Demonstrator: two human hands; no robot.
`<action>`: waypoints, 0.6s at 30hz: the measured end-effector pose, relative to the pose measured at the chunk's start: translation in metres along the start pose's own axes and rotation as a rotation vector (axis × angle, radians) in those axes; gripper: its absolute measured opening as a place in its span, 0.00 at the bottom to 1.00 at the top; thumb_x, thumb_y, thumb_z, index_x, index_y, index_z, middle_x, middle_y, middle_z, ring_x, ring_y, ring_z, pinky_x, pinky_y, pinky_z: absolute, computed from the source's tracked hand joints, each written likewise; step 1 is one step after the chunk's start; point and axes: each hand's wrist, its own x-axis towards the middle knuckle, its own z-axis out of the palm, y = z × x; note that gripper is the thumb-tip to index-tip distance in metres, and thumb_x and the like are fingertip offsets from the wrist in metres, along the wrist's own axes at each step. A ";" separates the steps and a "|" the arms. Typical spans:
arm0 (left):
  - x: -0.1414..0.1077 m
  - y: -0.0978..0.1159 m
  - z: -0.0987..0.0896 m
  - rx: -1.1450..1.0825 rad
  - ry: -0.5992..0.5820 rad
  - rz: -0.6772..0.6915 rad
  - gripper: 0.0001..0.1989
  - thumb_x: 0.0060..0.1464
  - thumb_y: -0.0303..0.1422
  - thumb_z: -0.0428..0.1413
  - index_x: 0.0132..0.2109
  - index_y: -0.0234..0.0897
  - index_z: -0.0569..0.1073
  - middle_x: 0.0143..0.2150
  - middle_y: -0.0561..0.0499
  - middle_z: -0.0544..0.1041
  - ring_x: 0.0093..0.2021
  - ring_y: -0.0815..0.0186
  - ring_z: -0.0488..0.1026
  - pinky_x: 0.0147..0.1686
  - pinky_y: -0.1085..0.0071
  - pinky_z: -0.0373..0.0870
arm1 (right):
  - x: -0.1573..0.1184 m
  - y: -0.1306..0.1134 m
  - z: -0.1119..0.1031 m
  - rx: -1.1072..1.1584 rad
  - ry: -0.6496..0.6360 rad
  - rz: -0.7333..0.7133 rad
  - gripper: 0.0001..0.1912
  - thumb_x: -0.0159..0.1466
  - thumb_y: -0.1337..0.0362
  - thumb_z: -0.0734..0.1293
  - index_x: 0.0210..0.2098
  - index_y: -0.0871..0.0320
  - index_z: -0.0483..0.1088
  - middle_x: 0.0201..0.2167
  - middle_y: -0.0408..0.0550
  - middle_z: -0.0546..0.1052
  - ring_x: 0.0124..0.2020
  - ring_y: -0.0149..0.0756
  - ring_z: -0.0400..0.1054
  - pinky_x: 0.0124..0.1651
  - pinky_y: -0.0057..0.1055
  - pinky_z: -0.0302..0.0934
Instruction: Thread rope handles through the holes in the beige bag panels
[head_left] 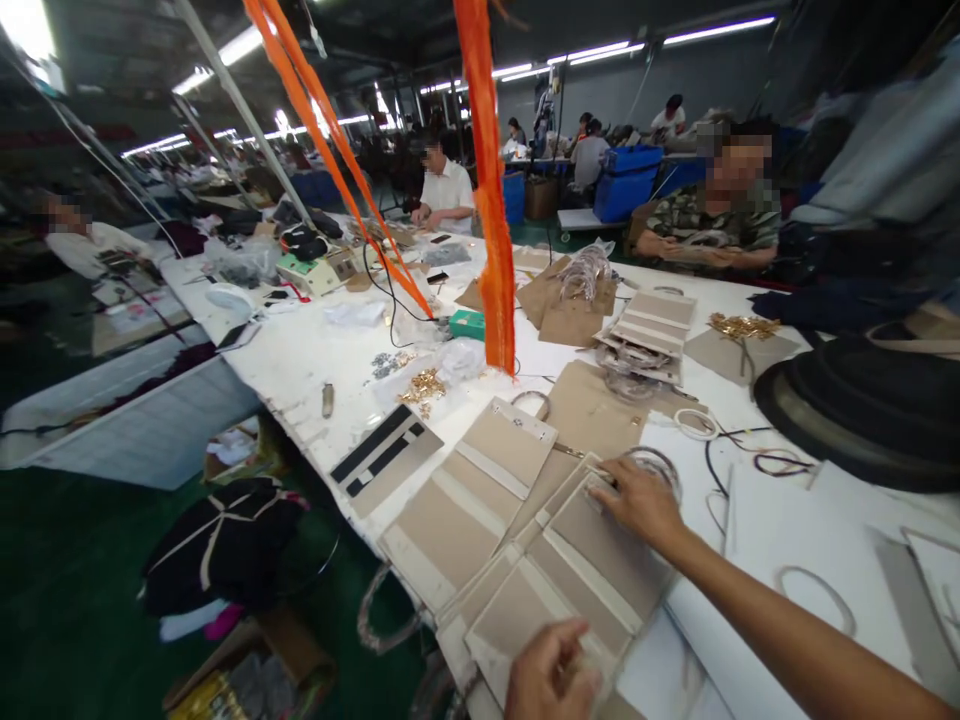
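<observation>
Beige flat panels with pale cross strips, like unassembled bag pieces, overlap along the table's near edge. My right hand (pixel 646 505) reaches in from the right, its fingertips closed on the far corner of the top beige panel (pixel 596 550). Low in the view, my left hand (pixel 555 672) is over the near end of that stack, fingers loosely bent and apart, with nothing visible in them. Slightly blurred, it may be touching the panel below; I cannot tell. Another beige panel (pixel 506 445) lies just beyond, beside a grey sheet with black strips (pixel 388 455).
Gold metal pieces (pixel 424 388) lie in a pile on the white table (pixel 300 370). Orange strands (pixel 495 250) hang down to the tabletop. More panels with coiled handles (pixel 649 335) are stacked farther back. A black coil (pixel 862 410) sits at right. Co-workers sit across the table.
</observation>
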 end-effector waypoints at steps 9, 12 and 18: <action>0.062 0.035 -0.012 0.031 0.177 0.045 0.25 0.50 0.40 0.62 0.52 0.30 0.78 0.31 0.51 0.73 0.32 0.65 0.69 0.38 0.68 0.66 | -0.008 -0.065 -0.072 0.100 -0.221 -0.053 0.19 0.66 0.48 0.67 0.50 0.50 0.77 0.46 0.46 0.80 0.44 0.43 0.75 0.45 0.35 0.62; 0.074 0.034 -0.013 0.084 0.172 0.078 0.28 0.50 0.39 0.63 0.58 0.32 0.76 0.29 0.54 0.72 0.31 0.66 0.68 0.37 0.68 0.66 | -0.006 -0.082 -0.062 0.340 -0.500 -0.199 0.10 0.64 0.56 0.68 0.38 0.54 0.78 0.35 0.43 0.79 0.34 0.32 0.71 0.38 0.27 0.58; 0.097 0.030 -0.022 0.267 0.093 0.154 0.19 0.51 0.34 0.64 0.51 0.36 0.81 0.33 0.51 0.76 0.35 0.63 0.72 0.40 0.68 0.66 | 0.011 -0.091 -0.038 0.142 -0.589 -0.279 0.05 0.58 0.66 0.66 0.27 0.58 0.74 0.24 0.42 0.74 0.26 0.28 0.60 0.31 0.29 0.45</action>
